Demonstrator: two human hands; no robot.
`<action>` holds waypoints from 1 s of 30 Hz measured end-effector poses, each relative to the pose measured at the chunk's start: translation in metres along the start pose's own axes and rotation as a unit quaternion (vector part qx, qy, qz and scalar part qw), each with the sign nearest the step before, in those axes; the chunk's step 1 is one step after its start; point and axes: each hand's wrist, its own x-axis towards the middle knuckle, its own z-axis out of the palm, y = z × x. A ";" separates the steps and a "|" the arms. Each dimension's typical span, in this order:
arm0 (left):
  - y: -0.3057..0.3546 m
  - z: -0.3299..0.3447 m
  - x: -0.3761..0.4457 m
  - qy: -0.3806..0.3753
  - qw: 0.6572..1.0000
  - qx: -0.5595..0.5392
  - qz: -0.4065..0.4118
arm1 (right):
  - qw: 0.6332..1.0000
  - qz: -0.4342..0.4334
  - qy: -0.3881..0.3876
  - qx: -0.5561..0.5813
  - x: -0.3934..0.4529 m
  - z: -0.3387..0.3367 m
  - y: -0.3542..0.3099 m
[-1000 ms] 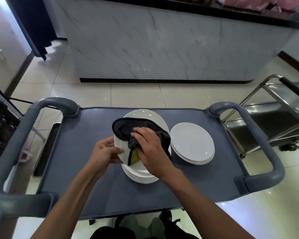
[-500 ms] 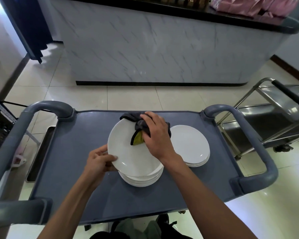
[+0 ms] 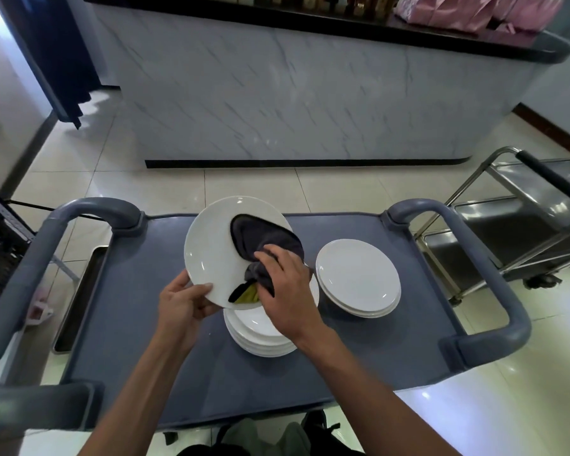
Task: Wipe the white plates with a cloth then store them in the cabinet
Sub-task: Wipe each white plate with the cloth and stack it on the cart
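My left hand (image 3: 183,301) grips the near-left rim of a white plate (image 3: 211,250), which is tilted up above a stack of several white plates (image 3: 260,337) on the grey cart top (image 3: 152,291). My right hand (image 3: 285,284) holds a dark grey cloth (image 3: 260,240) with a yellow-green patch, bunched in the fingers and pressed against the plate's face. A second, lower stack of white plates (image 3: 357,278) lies to the right on the cart.
The cart has thick grey handles on the left (image 3: 30,268) and right (image 3: 494,291). A steel trolley (image 3: 524,225) stands right of it. A marble-fronted counter (image 3: 293,93) with a black top runs across the floor ahead. A metal tray (image 3: 79,297) sits low on the left.
The held plate has tilted up further, and the cloth has swept from the plate's far edge down across its face toward me. The left hand keeps its hold on the rim.
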 end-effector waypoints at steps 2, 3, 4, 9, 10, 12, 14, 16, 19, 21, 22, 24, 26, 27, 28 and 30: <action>-0.001 0.000 0.000 -0.004 1.000 0.008 -0.002 | 1.000 -0.011 -0.008 0.011 -0.006 0.004 -0.002; -0.002 0.000 -0.001 -0.006 1.000 0.011 -0.005 | 1.000 -0.013 -0.012 0.017 -0.007 0.005 -0.002; -0.002 0.000 -0.001 -0.007 1.000 0.012 -0.008 | 1.000 -0.013 -0.016 0.023 -0.007 0.004 -0.001; -0.004 0.000 -0.003 -0.019 1.000 0.012 -0.019 | 0.997 0.016 -0.013 0.068 0.000 -0.007 0.006; -0.004 0.000 -0.003 -0.023 0.999 0.016 -0.021 | 0.997 0.019 -0.011 0.071 0.003 -0.010 0.007; -0.004 0.002 -0.003 -0.031 0.999 0.031 -0.025 | 0.997 0.022 0.001 0.077 0.009 -0.014 0.007; -0.006 0.003 -0.004 -0.041 0.998 0.051 -0.027 | 0.997 0.020 0.022 0.076 0.015 -0.019 0.008; -0.007 0.004 -0.006 -0.055 0.996 0.061 -0.028 | 0.998 0.004 0.046 0.045 0.021 -0.025 0.009; -0.009 0.004 -0.006 -0.063 0.996 0.060 -0.035 | 0.996 -0.017 0.067 -0.051 0.026 -0.030 0.012; -0.008 0.003 -0.006 -0.059 0.996 0.061 -0.036 | 0.996 0.003 0.051 -0.073 0.026 -0.033 0.014; -0.008 0.003 -0.006 -0.058 0.996 0.062 -0.036 | 0.997 0.012 0.039 -0.064 0.025 -0.033 0.015; -0.008 0.002 -0.006 -0.061 0.995 0.066 -0.036 | 0.998 0.016 0.026 -0.048 0.025 -0.034 0.017; -0.008 0.000 -0.006 -0.063 0.995 0.072 -0.036 | 0.999 0.019 0.020 -0.043 0.026 -0.034 0.019; -0.008 -0.001 -0.005 -0.063 0.994 0.076 -0.036 | 0.999 0.022 0.015 -0.039 0.027 -0.034 0.020; -0.008 -0.003 -0.006 -0.064 0.994 0.078 -0.034 | 0.999 0.026 0.008 -0.036 0.027 -0.034 0.020; -0.009 -0.005 -0.005 -0.068 0.994 0.079 -0.032 | 0.999 0.033 -0.008 -0.025 0.029 -0.035 0.021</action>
